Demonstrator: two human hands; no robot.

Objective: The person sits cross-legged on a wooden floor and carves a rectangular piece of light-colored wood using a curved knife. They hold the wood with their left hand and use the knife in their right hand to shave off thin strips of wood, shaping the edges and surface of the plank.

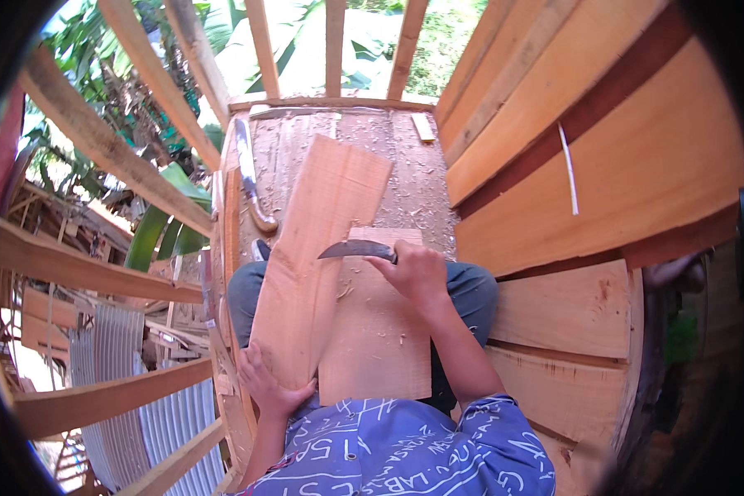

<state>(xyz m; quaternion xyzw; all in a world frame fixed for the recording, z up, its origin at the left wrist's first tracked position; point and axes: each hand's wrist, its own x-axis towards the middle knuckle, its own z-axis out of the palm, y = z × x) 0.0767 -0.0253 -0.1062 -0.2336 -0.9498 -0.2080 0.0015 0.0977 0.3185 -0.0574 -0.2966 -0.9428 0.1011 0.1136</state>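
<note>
My right hand (419,271) is closed around the handle of a short knife with a curved dark blade (355,249). The blade points left and its tip lies over the right edge of a long reddish-brown board (318,217). That board slants up and away to the right across my lap. At its near end, my left hand (274,384) grips it, fingers at the left edge and thumb along the bottom. A second, shorter board (376,339) lies on my lap to the right, partly under the long one. A few curled shavings rest on it.
Ahead, a plank floor (364,178) is strewn with wood shavings. A machete (248,174) lies at its left, another long blade (306,112) along the far edge, a small wood block (422,127) at far right. Wooden slats (116,149) stand left, a plank wall (603,182) right.
</note>
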